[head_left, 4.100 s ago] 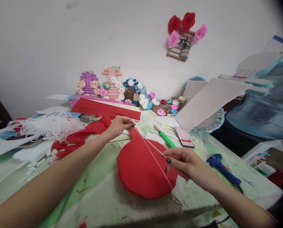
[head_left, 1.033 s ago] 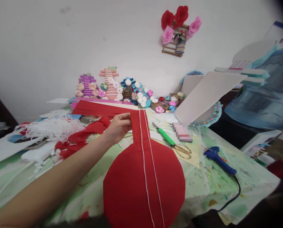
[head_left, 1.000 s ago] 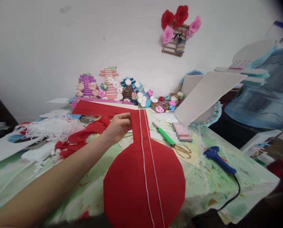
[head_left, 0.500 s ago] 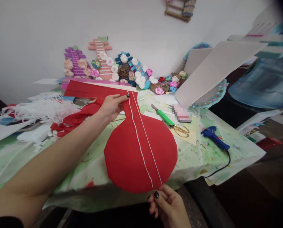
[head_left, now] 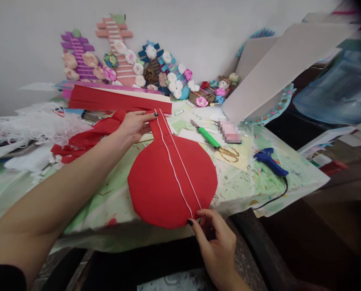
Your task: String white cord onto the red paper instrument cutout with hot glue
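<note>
A red guitar-shaped cutout (head_left: pixel 156 178), with a rounded body and a narrow neck, is tilted up over the table's front edge. Two white strings (head_left: pixel 174 171) run along its face from the neck's top to the lower rim; the left one is slightly wavy, the right one straighter. My left hand (head_left: pixel 136 124) grips the neck's top, thumb over the string ends and fingers behind. At the lower right rim, my right hand (head_left: pixel 215 238) has its thumb and forefinger closed at the strings' lower ends; its other fingers are curled.
Red strips (head_left: pixel 116 99), crumpled red material (head_left: pixel 86 137) and a tangle of white string (head_left: pixel 34 125) lie left. Rightward are a green-handled cutter (head_left: pixel 209 137), gold-handled scissors (head_left: pixel 230 153) and a blue glue gun (head_left: pixel 271 161). Flower-decorated guitar crafts (head_left: pixel 116 52) lean on the wall.
My right hand has moved up from below the cutout onto its lower rim, at the string ends. My left hand keeps its hold on the neck. The view has shifted slightly.
</note>
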A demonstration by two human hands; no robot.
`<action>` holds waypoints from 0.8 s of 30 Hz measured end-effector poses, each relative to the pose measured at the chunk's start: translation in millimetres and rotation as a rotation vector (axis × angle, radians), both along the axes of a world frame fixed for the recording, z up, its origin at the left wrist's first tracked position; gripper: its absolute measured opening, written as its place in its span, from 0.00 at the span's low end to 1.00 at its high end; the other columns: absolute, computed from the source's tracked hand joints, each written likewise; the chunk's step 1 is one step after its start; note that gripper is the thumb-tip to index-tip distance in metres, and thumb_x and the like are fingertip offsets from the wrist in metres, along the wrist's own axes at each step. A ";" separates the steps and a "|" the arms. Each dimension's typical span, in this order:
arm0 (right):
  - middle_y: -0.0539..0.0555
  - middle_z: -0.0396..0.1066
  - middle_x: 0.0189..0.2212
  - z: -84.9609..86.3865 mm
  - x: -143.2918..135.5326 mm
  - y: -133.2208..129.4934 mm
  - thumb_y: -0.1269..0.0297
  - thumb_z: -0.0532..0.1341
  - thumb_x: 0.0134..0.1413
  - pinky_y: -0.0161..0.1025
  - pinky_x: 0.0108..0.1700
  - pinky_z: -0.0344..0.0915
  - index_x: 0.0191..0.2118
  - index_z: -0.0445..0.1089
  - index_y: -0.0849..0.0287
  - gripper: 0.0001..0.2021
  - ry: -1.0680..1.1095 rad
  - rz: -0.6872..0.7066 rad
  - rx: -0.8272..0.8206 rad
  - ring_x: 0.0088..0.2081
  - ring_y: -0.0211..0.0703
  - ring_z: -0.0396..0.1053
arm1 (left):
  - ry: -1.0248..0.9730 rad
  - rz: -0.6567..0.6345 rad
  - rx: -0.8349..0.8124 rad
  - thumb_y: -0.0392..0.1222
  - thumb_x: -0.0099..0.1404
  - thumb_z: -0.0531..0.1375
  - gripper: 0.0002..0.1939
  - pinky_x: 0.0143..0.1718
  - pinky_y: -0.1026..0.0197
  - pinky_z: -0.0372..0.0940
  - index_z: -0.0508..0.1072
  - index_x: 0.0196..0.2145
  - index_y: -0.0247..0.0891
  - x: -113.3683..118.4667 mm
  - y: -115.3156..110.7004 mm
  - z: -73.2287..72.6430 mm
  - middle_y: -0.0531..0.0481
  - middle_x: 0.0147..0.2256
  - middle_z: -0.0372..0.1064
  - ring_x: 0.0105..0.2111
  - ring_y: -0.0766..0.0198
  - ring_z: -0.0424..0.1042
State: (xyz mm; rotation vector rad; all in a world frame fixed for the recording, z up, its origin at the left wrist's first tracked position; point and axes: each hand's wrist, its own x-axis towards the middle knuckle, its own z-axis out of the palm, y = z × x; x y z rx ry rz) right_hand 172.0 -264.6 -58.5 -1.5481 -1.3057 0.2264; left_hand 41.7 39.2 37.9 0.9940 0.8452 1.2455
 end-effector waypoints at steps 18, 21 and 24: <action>0.53 0.67 0.32 -20.0 -2.2 -16.6 0.73 0.52 0.58 0.32 0.37 0.64 0.36 0.62 0.58 0.05 0.152 0.123 -0.018 0.35 0.38 0.67 | 0.014 -0.042 -0.097 0.25 0.52 0.65 0.08 0.41 0.56 0.67 0.72 0.32 0.28 -4.6 10.4 -11.4 0.47 0.28 0.74 0.33 0.63 0.73; 0.53 0.65 0.32 -22.6 -1.1 -17.7 0.73 0.53 0.58 0.33 0.36 0.64 0.35 0.63 0.58 0.04 0.249 0.120 -0.012 0.34 0.38 0.67 | 0.014 -0.062 -0.101 0.25 0.54 0.63 0.07 0.42 0.58 0.67 0.73 0.32 0.29 -5.0 13.5 -15.5 0.48 0.29 0.75 0.34 0.64 0.72; 0.51 0.64 0.26 -21.0 -0.9 -15.2 0.72 0.57 0.56 0.33 0.31 0.63 0.28 0.63 0.59 0.06 0.356 0.103 -0.007 0.29 0.37 0.65 | 0.014 -0.081 -0.104 0.26 0.54 0.63 0.06 0.43 0.59 0.66 0.74 0.31 0.30 -5.1 15.4 -18.3 0.49 0.30 0.75 0.35 0.64 0.71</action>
